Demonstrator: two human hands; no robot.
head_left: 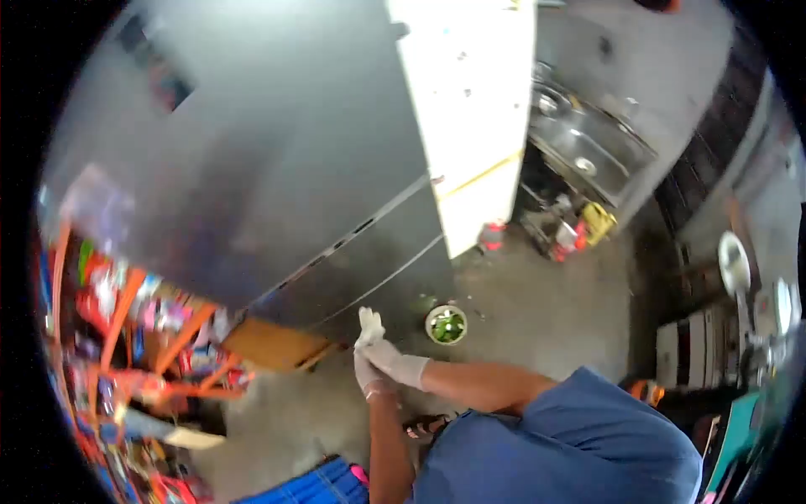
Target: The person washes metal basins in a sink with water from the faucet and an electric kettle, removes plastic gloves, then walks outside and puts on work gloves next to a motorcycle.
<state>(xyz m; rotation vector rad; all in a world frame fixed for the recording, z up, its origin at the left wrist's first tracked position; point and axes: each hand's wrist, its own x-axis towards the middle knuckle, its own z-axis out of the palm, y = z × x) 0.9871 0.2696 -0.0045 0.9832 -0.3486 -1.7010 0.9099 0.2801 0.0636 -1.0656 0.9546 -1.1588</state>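
Note:
My left hand point(368, 329), in a whitish glove, points away from me with its blurred fingers stretched out. My right hand point(398, 363), gloved in the same pale colour, crosses over it and is closed around the lower part of the left hand's glove. The two hands touch in front of my body; parts of the left palm are hidden behind the right hand. Just to their right on the floor is a round pale bowl point(431, 334) with green leafy pieces in it.
A large dark grey fridge point(353, 244) stands ahead, beside a bright white panel point(470, 109). A steel sink point(621, 160) is at the upper right. Orange shelving point(126, 319) full of packets and a low wooden piece point(273, 344) are left. Blue fabric point(311, 485) lies at the bottom.

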